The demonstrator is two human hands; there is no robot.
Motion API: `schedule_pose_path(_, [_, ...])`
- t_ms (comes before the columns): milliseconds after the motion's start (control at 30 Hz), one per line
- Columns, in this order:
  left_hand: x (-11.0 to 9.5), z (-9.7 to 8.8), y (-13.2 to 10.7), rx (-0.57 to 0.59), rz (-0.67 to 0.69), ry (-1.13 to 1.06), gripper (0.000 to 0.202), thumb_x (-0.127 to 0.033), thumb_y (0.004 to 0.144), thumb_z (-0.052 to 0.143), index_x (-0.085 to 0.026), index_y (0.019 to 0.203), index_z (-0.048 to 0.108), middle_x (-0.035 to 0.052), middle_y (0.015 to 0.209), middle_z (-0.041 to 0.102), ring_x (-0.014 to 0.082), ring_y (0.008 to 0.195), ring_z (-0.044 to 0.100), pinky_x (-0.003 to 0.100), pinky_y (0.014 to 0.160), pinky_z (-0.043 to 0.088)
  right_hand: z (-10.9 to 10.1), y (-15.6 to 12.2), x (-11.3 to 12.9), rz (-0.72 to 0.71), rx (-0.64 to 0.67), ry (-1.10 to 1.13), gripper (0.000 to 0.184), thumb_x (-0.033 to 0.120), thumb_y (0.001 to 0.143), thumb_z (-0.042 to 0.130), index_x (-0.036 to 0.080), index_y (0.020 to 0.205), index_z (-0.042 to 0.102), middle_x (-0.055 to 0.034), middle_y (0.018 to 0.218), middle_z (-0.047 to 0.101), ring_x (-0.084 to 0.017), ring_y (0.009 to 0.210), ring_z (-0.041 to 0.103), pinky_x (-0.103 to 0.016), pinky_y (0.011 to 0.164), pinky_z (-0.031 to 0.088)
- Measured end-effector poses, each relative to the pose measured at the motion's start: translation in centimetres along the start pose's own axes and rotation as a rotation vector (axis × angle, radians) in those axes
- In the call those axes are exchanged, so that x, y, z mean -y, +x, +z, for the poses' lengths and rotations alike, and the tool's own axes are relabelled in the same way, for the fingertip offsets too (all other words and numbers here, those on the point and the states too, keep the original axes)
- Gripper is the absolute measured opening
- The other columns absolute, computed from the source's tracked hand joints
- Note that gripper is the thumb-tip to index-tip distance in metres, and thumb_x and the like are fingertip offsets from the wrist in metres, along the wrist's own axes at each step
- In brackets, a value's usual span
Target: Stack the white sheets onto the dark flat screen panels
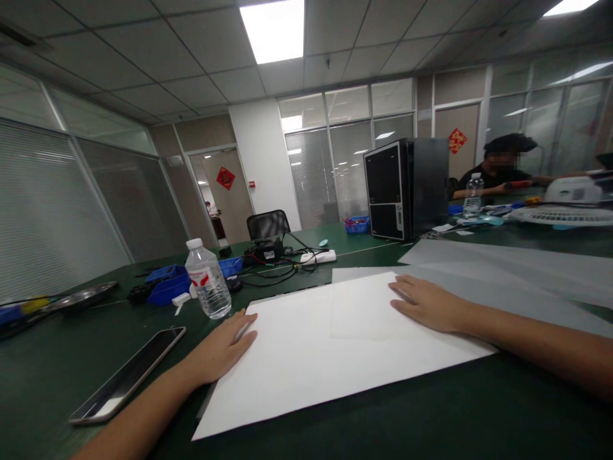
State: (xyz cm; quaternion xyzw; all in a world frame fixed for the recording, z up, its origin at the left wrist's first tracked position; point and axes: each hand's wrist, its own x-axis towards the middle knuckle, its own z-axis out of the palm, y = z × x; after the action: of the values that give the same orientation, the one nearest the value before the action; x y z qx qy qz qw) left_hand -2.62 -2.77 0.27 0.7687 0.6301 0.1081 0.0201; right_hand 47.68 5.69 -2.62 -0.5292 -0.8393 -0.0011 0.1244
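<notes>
A large white sheet of paper (292, 364) lies on the green table in front of me, with a smaller pale rectangle (359, 313) showing on its right half. My left hand (223, 348) rests on the sheet's left edge, fingers stretched out. Across from it, my right hand (426, 303) lies flat near the sheet's upper right corner, its fingers extended and slightly spread. Neither hand grips anything. Greyish translucent sheets (517, 281) stretch out behind and beneath my right hand and forearm. A dark edge peeks out under the white sheet's left side.
Beyond my left hand stands a water bottle (208, 281); a phone (129, 374) lies left of my forearm. Blue bins (170, 285), cables and a power strip (318, 257) sit farther back. A black computer tower (407, 188) stands behind the sheets. A person (498, 169) works at the far right.
</notes>
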Motion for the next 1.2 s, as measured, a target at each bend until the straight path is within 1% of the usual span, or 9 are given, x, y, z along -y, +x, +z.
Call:
schedule_pose_path(100, [0.4, 0.2, 0.0, -0.006, 0.000, -0.003, 0.073, -0.064, 0.096, 0.038, -0.014, 0.148, 0.054, 0.0136, 0.158, 0.046, 0.0322, 0.149, 0.038, 0.049, 0.124, 0.028, 0.4, 0.5, -1.0, 0.050, -0.027, 0.011, 0.084, 0.073, 0.096, 0.031, 0.015, 0.156, 0.039, -0.0165, 0.158, 0.038, -0.036, 0.144, 0.038, -0.056, 0.118, 0.035])
schedule_pose_path(167, [0.6, 0.3, 0.0, 0.000, -0.009, -0.002, 0.074, -0.065, 0.097, 0.037, -0.014, 0.149, 0.052, 0.0146, 0.160, 0.043, 0.0323, 0.149, 0.037, 0.050, 0.124, 0.028, 0.6, 1.0, -2.0, 0.070, -0.054, 0.014, 0.084, 0.073, 0.096, 0.030, 0.015, 0.156, 0.039, -0.0155, 0.157, 0.040, -0.035, 0.142, 0.040, -0.054, 0.118, 0.035])
schedule_pose_path(400, [0.7, 0.3, -0.1, 0.008, -0.002, -0.012, 0.076, -0.067, 0.097, 0.037, -0.014, 0.149, 0.051, 0.0162, 0.160, 0.042, 0.0330, 0.150, 0.035, 0.052, 0.124, 0.027, -0.3, 1.8, -6.0, 0.158, -0.055, 0.002, 0.080, 0.069, 0.094, 0.035, 0.009, 0.144, 0.054, -0.0202, 0.145, 0.054, -0.038, 0.129, 0.054, -0.055, 0.108, 0.045])
schedule_pose_path(533, [0.5, 0.1, -0.2, -0.011, -0.003, -0.027, 0.075, -0.067, 0.096, 0.039, -0.015, 0.149, 0.052, 0.0155, 0.159, 0.044, 0.0337, 0.149, 0.037, 0.052, 0.123, 0.029, -0.7, 1.7, -6.9, 0.169, -0.033, -0.001, 0.079, 0.069, 0.095, 0.033, 0.009, 0.138, 0.060, -0.0196, 0.140, 0.058, -0.037, 0.125, 0.057, -0.053, 0.106, 0.047])
schedule_pose_path(633, [0.3, 0.0, -0.3, -0.017, -0.010, -0.030, 0.075, -0.067, 0.095, 0.040, -0.016, 0.148, 0.054, 0.0146, 0.158, 0.045, 0.0343, 0.148, 0.039, 0.052, 0.122, 0.030, -1.0, 1.6, -6.5, 0.136, -0.034, -0.006, 0.077, 0.068, 0.096, 0.032, 0.011, 0.138, 0.061, -0.0184, 0.138, 0.060, -0.036, 0.123, 0.058, -0.052, 0.104, 0.047])
schedule_pose_path(800, [0.3, -0.1, -0.3, -0.009, -0.006, -0.023, 0.076, -0.067, 0.095, 0.039, -0.014, 0.148, 0.053, 0.0148, 0.159, 0.045, 0.0346, 0.148, 0.038, 0.052, 0.123, 0.029, -1.7, 1.1, -4.6, 0.058, -0.027, -0.021, 0.067, 0.067, 0.097, 0.036, 0.020, 0.136, 0.064, -0.0116, 0.137, 0.062, -0.035, 0.121, 0.060, -0.052, 0.101, 0.049])
schedule_pose_path(967, [0.5, 0.2, -0.2, -0.013, 0.003, -0.028, 0.076, -0.066, 0.096, 0.040, -0.014, 0.148, 0.053, 0.0156, 0.158, 0.045, 0.0344, 0.148, 0.038, 0.053, 0.123, 0.029, -2.1, 0.5, -2.7, -0.021, -0.044, -0.084, 0.065, 0.068, 0.099, 0.033, 0.022, 0.131, 0.068, -0.0131, 0.130, 0.066, -0.036, 0.113, 0.062, -0.056, 0.095, 0.051])
schedule_pose_path(1100, [0.8, 0.4, -0.1, -0.018, -0.001, -0.037, 0.074, -0.067, 0.096, 0.041, -0.016, 0.148, 0.053, 0.0142, 0.159, 0.044, 0.0335, 0.149, 0.038, 0.053, 0.123, 0.029, -2.2, 0.0, -1.4, -0.072, -0.064, -0.133, 0.064, 0.069, 0.099, 0.032, 0.026, 0.128, 0.069, -0.0137, 0.124, 0.067, -0.035, 0.106, 0.064, -0.054, 0.088, 0.052])
schedule_pose_path(1200, [1.0, 0.4, -0.1, -0.011, 0.000, -0.037, 0.074, -0.068, 0.096, 0.039, -0.017, 0.149, 0.052, 0.0136, 0.160, 0.043, 0.0334, 0.149, 0.036, 0.054, 0.123, 0.029, -2.4, -0.3, -0.6, -0.097, -0.067, -0.150, 0.063, 0.067, 0.100, 0.032, 0.024, 0.125, 0.071, -0.0149, 0.121, 0.067, -0.034, 0.102, 0.064, -0.052, 0.085, 0.053])
